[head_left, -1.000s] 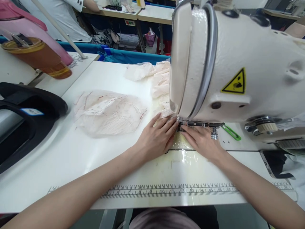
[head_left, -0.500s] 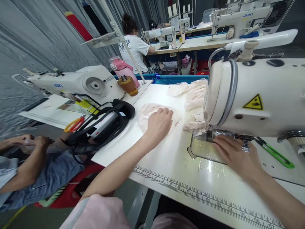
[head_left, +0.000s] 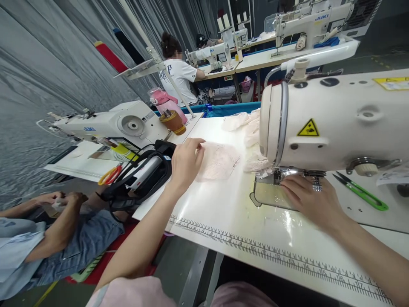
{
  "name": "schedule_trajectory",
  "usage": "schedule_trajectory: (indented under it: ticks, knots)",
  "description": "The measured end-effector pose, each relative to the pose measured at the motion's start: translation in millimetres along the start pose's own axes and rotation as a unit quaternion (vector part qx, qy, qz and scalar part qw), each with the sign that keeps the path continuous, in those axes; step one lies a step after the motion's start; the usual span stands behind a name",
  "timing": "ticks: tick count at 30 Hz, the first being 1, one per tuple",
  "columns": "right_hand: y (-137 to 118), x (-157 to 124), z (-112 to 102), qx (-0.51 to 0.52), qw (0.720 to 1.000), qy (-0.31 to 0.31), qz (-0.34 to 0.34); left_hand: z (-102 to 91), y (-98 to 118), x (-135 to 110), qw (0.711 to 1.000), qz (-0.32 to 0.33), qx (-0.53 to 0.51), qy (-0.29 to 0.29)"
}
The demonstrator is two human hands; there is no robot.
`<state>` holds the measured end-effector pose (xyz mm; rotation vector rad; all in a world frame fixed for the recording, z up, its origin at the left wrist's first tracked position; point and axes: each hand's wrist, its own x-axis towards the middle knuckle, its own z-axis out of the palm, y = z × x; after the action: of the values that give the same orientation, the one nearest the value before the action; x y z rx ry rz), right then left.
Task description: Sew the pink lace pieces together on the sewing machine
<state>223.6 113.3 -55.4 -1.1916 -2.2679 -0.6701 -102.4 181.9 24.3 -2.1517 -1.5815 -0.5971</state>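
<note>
My left hand (head_left: 186, 162) is closed on the near edge of a pale pink lace fabric piece (head_left: 219, 161) lying on the white table (head_left: 223, 213), left of the sewing machine (head_left: 335, 121). My right hand (head_left: 308, 200) lies flat, fingers out, on the metal plate under the machine's needle (head_left: 277, 175). A heap of more pale lace pieces (head_left: 247, 123) sits behind, reaching under the machine head.
Green thread snips (head_left: 361, 190) lie right of the needle. A black device with cables (head_left: 143, 172), orange scissors (head_left: 110, 175), a brown cup (head_left: 172, 121) and pink bottle (head_left: 164, 100) stand left. A seated person (head_left: 41, 230) is at lower left; another person (head_left: 179, 72) sews farther back.
My left hand left the needle area, reached to the lace piece at the left and has drawn it back by its edge. My right hand stayed by the needle. The view swung left.
</note>
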Motion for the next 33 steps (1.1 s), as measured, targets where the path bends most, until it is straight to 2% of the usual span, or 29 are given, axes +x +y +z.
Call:
schedule_trajectory:
  ticks: [2, 5, 7, 9, 11, 13, 15, 17, 20, 22, 24, 28, 31, 33]
  knots:
    - [-0.3, 0.8, -0.7, 0.007, 1.000, -0.005, 0.001, -12.0, 24.8, -10.0, 0.997, 0.073, -0.023, -0.008]
    - [-1.2, 2.2, -1.2, 0.010, 1.000, -0.020, 0.003, -23.3, 70.1, -35.6, 0.975, 0.186, -0.098, -0.066]
    - [-1.7, 2.7, -1.2, 0.006, 1.000, -0.015, 0.006, -25.9, 95.5, -53.1, 0.948, 0.266, -0.144, -0.096]
    - [-1.7, 2.8, -1.0, 0.003, 1.000, -0.005, 0.008, -25.1, 110.3, -65.6, 0.915, 0.331, -0.202, -0.111]
    - [-1.4, 2.5, -0.8, 0.004, 1.000, -0.004, 0.007, -21.3, 114.1, -71.3, 0.917, 0.308, -0.229, -0.108]
    - [-1.1, 2.2, -0.4, 0.007, 1.000, -0.012, 0.006, -16.5, 110.8, -72.4, 0.946, 0.235, -0.192, -0.114]
    - [-1.0, 1.9, 0.3, 0.011, 1.000, -0.015, 0.007, -13.4, 106.5, -72.6, 0.961, 0.195, -0.136, -0.139]
    - [-1.2, 1.9, 0.9, 0.015, 1.000, -0.007, 0.007, -13.1, 105.5, -74.2, 0.952, 0.208, -0.140, -0.174]
    - [-1.5, 3.0, 1.0, 0.026, 1.000, 0.008, 0.009, -14.2, 111.7, -78.1, 0.909, 0.289, -0.217, -0.208]
    - [-1.5, 4.4, 0.1, 0.033, 0.999, 0.012, 0.017, -12.8, 118.8, -79.1, 0.886, 0.341, -0.238, -0.206]
    - [-1.4, 5.9, -1.1, 0.044, 0.998, 0.027, 0.023, -9.4, 126.1, -78.1, 0.890, 0.345, -0.231, -0.189]
    - [-0.9, 7.3, -3.7, 0.067, 0.994, 0.080, -0.019, 0.6, 136.6, -72.9, 0.924, 0.293, -0.185, -0.160]
    - [-1.5, 6.6, -4.3, 0.067, 0.994, 0.064, -0.051, 9.5, 138.2, -67.9, 0.931, 0.298, -0.148, -0.149]
    - [-2.4, 5.6, -3.4, 0.057, 0.997, 0.037, -0.041, 15.4, 136.8, -63.7, 0.935, 0.297, -0.125, -0.150]
